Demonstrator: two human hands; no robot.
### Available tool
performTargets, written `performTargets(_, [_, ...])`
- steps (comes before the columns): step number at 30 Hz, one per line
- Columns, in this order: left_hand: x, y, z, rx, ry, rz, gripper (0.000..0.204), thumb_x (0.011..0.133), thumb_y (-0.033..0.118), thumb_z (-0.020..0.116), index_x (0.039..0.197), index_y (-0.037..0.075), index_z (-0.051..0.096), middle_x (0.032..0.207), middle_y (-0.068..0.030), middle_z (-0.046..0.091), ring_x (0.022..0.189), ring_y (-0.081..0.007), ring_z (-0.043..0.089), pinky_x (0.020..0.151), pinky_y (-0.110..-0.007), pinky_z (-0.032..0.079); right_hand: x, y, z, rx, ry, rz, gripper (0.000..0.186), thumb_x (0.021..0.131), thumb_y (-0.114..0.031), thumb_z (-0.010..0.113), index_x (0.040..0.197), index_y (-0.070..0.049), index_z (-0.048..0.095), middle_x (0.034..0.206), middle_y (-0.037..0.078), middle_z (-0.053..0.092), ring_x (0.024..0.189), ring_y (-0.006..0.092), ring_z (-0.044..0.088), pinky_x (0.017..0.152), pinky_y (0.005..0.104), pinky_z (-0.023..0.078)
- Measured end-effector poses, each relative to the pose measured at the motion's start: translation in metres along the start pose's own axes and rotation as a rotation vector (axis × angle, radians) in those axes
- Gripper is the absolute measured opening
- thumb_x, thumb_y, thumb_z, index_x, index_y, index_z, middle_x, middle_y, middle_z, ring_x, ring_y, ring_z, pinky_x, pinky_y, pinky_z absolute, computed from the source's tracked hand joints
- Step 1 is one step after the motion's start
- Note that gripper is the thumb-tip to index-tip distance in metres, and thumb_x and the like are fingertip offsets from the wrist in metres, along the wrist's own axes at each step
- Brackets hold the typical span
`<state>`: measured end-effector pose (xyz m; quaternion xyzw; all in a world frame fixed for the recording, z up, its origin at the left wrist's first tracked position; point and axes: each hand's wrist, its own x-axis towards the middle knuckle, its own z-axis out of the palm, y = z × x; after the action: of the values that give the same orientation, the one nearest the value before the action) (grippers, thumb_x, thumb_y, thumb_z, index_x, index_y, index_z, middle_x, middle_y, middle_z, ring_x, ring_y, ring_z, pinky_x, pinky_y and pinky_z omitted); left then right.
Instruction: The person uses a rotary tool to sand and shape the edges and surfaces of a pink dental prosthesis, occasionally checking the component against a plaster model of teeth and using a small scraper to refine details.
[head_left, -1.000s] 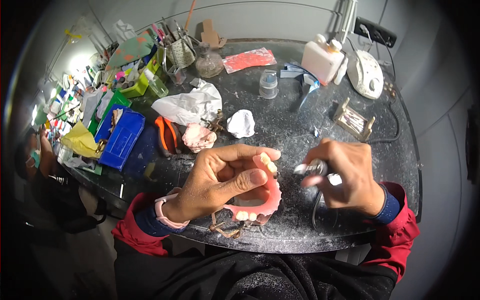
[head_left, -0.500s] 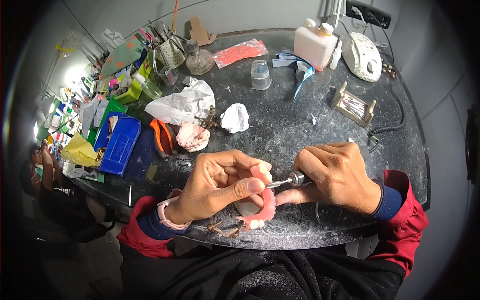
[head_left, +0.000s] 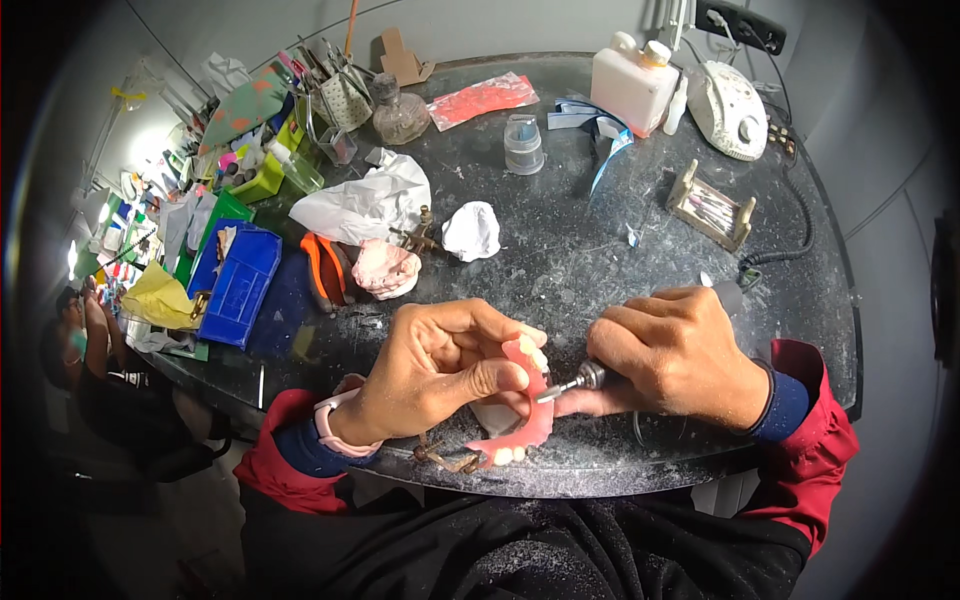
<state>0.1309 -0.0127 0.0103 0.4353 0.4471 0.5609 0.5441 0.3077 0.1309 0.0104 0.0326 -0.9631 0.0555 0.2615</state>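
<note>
My left hand holds a pink denture with pale teeth at both ends, thumb and fingers round its upper part. My right hand grips a metal rotary handpiece, its forefinger side reaching toward the denture. The bur touches, or nearly touches, the middle of the pink arch. Below the denture lies a brass-coloured articulator, partly hidden. Behind my left hand are a pink dental cast, orange-handled pliers and a crumpled white lump.
A dusty dark desk holds blue bins, crowded tools at left, crumpled paper, a bur stand, a jug and a white control unit with coiled cable. Another person sits at far left.
My right hand moved down and left, bringing the bur to the denture, then slightly lower along the arch. The denture is tilted differently in my left hand. The whole view shifted slightly.
</note>
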Motion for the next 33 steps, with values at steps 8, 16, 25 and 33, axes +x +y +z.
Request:
performTargets(8, [0.0,0.001,0.0,0.017,-0.01,-0.019,0.027,0.083,0.011,0.063,0.101,-0.007,0.053,0.083,-0.0133,0.064,0.078,-0.0165,0.065,0.064,-0.028,0.057,0.0,0.001,0.002,0.036,0.037,0.002,0.049,0.071,-0.052,0.065,0.059,-0.01,0.042,0.049,0.0,0.042,0.042,0.0153,0.051,0.039,0.0272,0.041])
performTargets(16, [0.001,-0.001,0.002,0.049,-0.048,0.007,0.03,0.084,0.016,0.063,0.101,-0.006,0.053,0.083,-0.0111,0.064,0.078,-0.0138,0.064,0.067,-0.027,0.057,0.001,0.0,0.001,0.07,0.041,-0.006,0.048,0.07,-0.051,0.066,0.059,-0.01,0.043,0.05,0.001,0.042,0.043,0.0154,0.051,0.039,0.027,0.041])
performTargets(25, [-0.001,-0.001,0.001,0.007,-0.072,-0.009,0.03,0.083,0.015,0.064,0.102,-0.005,0.053,0.085,-0.0107,0.063,0.08,-0.0139,0.064,0.067,-0.027,0.056,0.001,-0.001,0.0,0.073,0.013,-0.023,0.048,0.07,-0.051,0.066,0.058,-0.011,0.043,0.05,0.001,0.042,0.042,0.0156,0.05,0.038,0.0263,0.04])
performTargets(33, [-0.002,0.004,-0.001,0.024,-0.027,0.056,0.027,0.086,0.011,0.061,0.106,-0.004,0.053,0.089,-0.0092,0.062,0.082,-0.0131,0.063,0.069,-0.025,0.054,0.011,0.025,-0.049,0.232,0.469,0.08,0.044,0.08,-0.043,0.058,0.09,-0.001,0.051,0.064,0.007,0.049,0.05,0.0138,0.05,0.045,0.0277,0.041])
